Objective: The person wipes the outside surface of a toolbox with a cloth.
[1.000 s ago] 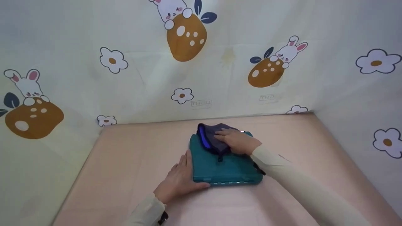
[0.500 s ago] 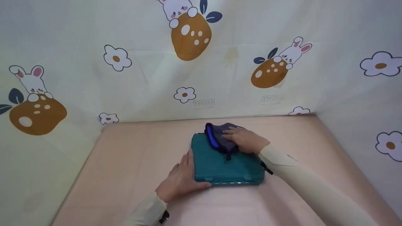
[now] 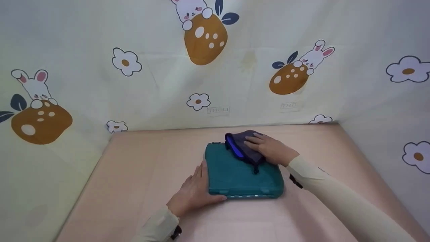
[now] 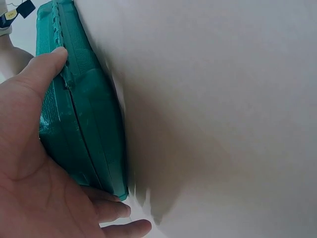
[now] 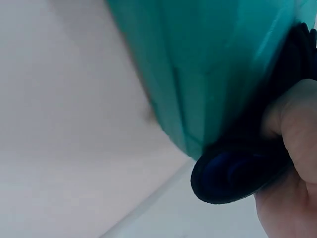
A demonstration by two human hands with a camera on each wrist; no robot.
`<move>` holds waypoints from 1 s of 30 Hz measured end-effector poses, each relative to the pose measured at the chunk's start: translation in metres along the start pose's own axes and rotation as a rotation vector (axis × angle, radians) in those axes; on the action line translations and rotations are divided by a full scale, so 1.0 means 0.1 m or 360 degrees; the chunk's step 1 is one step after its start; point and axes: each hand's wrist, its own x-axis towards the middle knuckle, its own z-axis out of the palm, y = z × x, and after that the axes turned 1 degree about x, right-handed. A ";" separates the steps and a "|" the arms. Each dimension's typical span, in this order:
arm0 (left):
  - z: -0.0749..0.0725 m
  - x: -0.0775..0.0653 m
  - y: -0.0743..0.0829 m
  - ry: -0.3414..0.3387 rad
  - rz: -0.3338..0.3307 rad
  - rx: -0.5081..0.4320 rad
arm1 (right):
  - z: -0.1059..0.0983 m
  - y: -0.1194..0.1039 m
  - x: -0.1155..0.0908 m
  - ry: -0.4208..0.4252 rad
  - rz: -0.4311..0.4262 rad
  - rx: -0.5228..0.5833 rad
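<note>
A teal hard plastic case (image 3: 231,178) lies closed and flat on the table before me. My left hand (image 3: 192,193) braces its near left corner, fingers stretched along the left side and thumb along the front edge. That thumb presses by the case's seam (image 4: 74,106) in the left wrist view. On the top surface, toward the far right, my right hand (image 3: 273,149) holds a folded dark grey cloth (image 3: 251,157) with a bright blue inside and a small loop at one corner. The right wrist view has the thumb bent over the cloth (image 5: 237,168) beside the case's side.
A pale pinkish cover (image 3: 144,174) spreads over the table. Behind it hangs a light curtain (image 3: 158,77) printed with rabbits, fruit and flowers, with more of it on both sides. A black strap (image 3: 295,181) shows at the right wrist, another (image 3: 175,232) at the left.
My right hand and the cloth have slid to the right across the case's top, uncovering its far left part. The left hand has stayed at the near left corner.
</note>
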 end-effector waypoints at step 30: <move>0.03 0.01 0.02 0.0028 -0.0027 -0.0010 | 0.18 -0.07 -0.48 0.0217 0.0057 0.0035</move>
